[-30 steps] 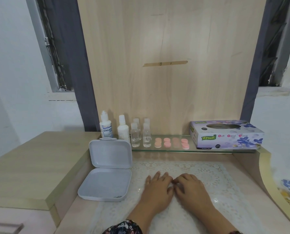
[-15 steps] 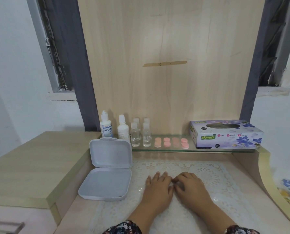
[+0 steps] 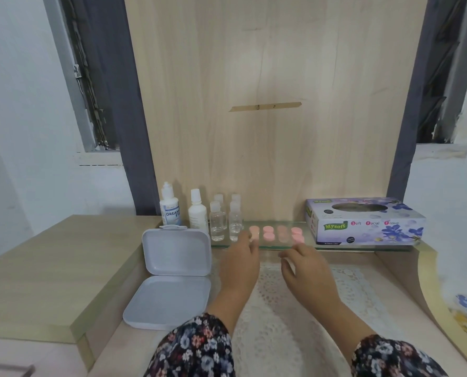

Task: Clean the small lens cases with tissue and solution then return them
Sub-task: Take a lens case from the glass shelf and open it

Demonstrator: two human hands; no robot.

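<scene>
A pale wooden surface (image 3: 385, 270) with a lace mat (image 3: 295, 308) stands against a wood panel between two windows. On a glass shelf (image 3: 363, 246) at the back, pink lens cases (image 3: 282, 234) sit in two rows between clear bottles (image 3: 217, 224) and a tissue box (image 3: 363, 223). An open white case (image 3: 172, 278) lies left. The left hand (image 3: 240, 258) and right hand (image 3: 303, 263) reach toward the shelf, fingers loose, holding nothing.
</scene>
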